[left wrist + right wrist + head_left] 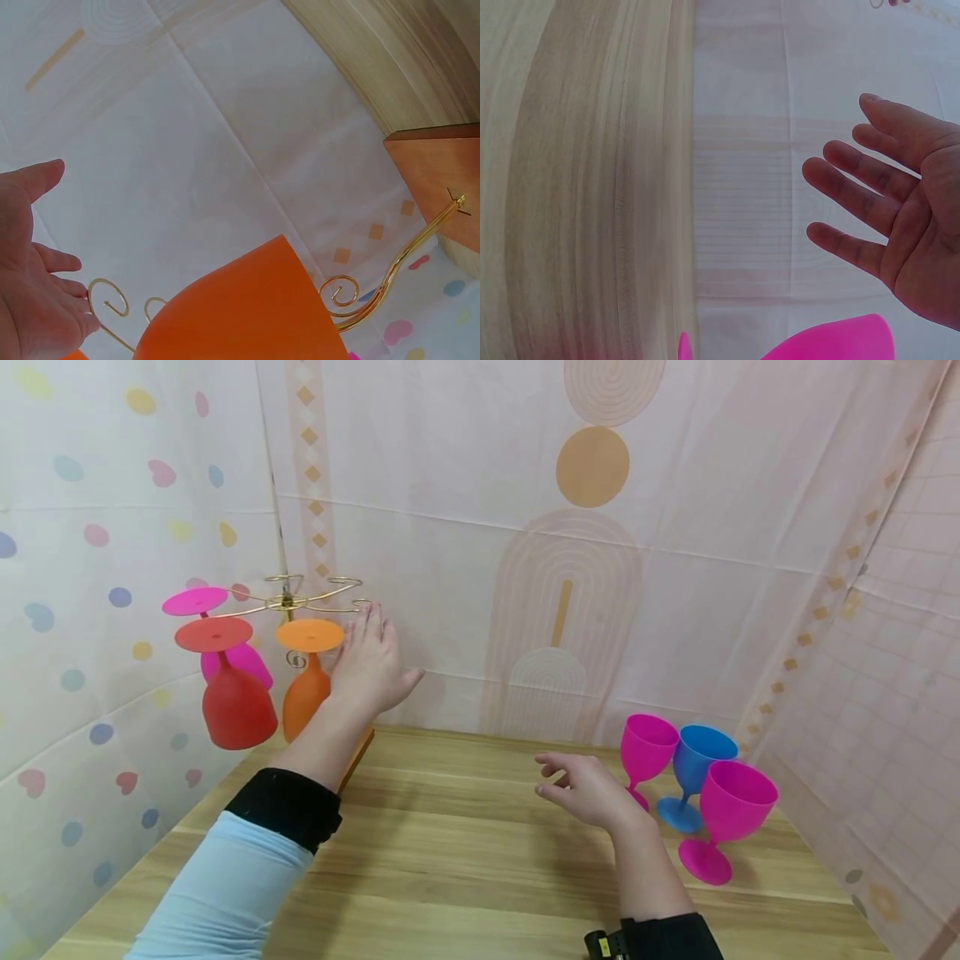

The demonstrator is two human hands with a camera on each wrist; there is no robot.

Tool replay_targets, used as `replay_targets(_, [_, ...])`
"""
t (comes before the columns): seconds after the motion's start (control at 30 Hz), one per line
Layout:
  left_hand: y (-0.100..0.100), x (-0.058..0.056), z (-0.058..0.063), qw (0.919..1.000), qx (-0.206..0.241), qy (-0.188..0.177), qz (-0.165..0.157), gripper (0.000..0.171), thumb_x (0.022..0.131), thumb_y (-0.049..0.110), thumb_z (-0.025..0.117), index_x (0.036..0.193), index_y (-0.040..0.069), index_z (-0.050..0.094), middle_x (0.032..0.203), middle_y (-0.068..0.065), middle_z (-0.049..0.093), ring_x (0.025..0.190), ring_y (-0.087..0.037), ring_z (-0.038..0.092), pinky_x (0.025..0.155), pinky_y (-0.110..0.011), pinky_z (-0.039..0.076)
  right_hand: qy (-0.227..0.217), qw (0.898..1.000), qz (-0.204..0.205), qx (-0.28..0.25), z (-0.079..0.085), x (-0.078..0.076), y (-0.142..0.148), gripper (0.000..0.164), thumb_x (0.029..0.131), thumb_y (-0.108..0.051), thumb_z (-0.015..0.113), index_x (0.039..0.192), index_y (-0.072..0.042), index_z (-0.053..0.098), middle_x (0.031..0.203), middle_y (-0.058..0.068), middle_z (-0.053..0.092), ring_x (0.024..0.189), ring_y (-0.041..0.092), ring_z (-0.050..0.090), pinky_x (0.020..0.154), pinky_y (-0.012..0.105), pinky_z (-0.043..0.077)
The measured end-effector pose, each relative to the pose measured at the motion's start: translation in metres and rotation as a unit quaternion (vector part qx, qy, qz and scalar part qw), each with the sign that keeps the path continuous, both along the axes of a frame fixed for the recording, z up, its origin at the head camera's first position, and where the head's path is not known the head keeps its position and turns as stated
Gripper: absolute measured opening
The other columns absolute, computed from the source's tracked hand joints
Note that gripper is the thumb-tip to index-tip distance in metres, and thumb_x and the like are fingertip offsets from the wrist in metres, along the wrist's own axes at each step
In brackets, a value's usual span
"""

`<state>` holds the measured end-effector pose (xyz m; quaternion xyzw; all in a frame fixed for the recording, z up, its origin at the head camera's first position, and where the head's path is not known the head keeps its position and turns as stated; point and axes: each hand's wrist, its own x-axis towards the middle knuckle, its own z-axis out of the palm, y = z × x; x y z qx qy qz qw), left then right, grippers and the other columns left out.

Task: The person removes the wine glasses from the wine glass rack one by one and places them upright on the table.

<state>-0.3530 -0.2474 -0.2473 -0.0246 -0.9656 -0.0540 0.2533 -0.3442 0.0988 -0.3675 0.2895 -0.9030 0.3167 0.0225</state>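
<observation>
Facing printed curtains [442, 560] across wood-grain table [465, 877], holding left hand [372, 664] wide at back-left-corner stemware rack [287, 602], right hand [591, 787] loose near right-edge goblets [738, 802].

Head cam's fwd/down, wrist cams close, L/head sharing orange goblet [303, 695].

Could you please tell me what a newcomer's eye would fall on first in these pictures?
Probably the red goblet, pink goblet and orange goblet hanging upside down from the gold rack at left, beside the raised left hand. Next, the blue goblet and two bright pink goblets standing on the wooden table at right, near the empty right hand.
</observation>
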Motion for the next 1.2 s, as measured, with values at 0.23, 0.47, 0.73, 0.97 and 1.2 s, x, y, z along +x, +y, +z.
replay_targets(0.23, [0.002, 0.006, 0.003, 0.9994, -0.031, 0.009, -0.014, 0.090, 0.094, 0.046, 0.067, 0.152, -0.011, 0.031, 0.163, -0.028, 0.019, 0.153, -0.040, 0.011, 0.124, -0.052, 0.000, 0.003, 1.000, 0.002, 0.003, -0.001, -0.002, -0.001, 0.045, 0.095, -0.026, 0.075, 0.137, -0.017, 0.064, 0.117, 0.000, 0.069, 0.102, 0.020, 0.070, 0.083, 0.038, 0.060])
replay_targets(0.47, [0.008, 0.022, 0.013, 0.9953, -0.029, 0.059, -0.070, 0.064, 0.095, 0.040, 0.068, 0.140, -0.004, 0.055, 0.140, -0.023, 0.054, 0.133, -0.040, 0.046, 0.115, -0.053, 0.033, 0.005, 1.000, 0.000, 0.001, 0.000, -0.001, -0.002, 0.045, 0.095, -0.026, 0.075, 0.137, -0.018, 0.064, 0.118, 0.000, 0.069, 0.103, 0.021, 0.070, 0.082, 0.039, 0.060])
replay_targets(0.73, [0.002, 0.038, 0.016, 0.9642, -0.057, 0.201, -0.163, 0.030, 0.095, 0.024, 0.071, 0.116, 0.003, 0.074, 0.101, -0.012, 0.073, 0.094, -0.033, 0.068, 0.083, -0.050, 0.055, 0.056, 0.998, 0.013, -0.036, 0.002, -0.001, -0.008, 0.037, 0.096, -0.024, 0.073, 0.132, -0.013, 0.068, 0.116, 0.000, 0.071, 0.094, 0.013, 0.069, 0.077, 0.035, 0.059])
replay_targets(0.97, [-0.013, 0.046, 0.020, 0.9216, -0.086, 0.328, -0.188, 0.022, 0.091, 0.017, 0.074, 0.106, 0.001, 0.076, 0.100, -0.015, 0.072, 0.099, -0.038, 0.063, 0.085, -0.052, 0.052, 0.124, 0.986, 0.037, -0.103, 0.004, 0.000, -0.014, 0.029, 0.095, -0.018, 0.074, 0.122, -0.008, 0.072, 0.106, -0.001, 0.073, 0.093, 0.014, 0.069, 0.087, 0.045, 0.058])
replay_targets(1.2, [-0.030, 0.053, 0.022, 0.9244, -0.083, 0.333, -0.166, 0.037, 0.089, 0.019, 0.074, 0.120, 0.000, 0.071, 0.117, -0.019, 0.067, 0.113, -0.043, 0.057, 0.098, -0.057, 0.044, 0.161, 0.970, 0.054, -0.175, 0.011, 0.006, -0.023, 0.027, 0.094, -0.016, 0.076, 0.118, -0.006, 0.074, 0.105, 0.007, 0.073, 0.100, 0.018, 0.068, 0.087, 0.045, 0.058])
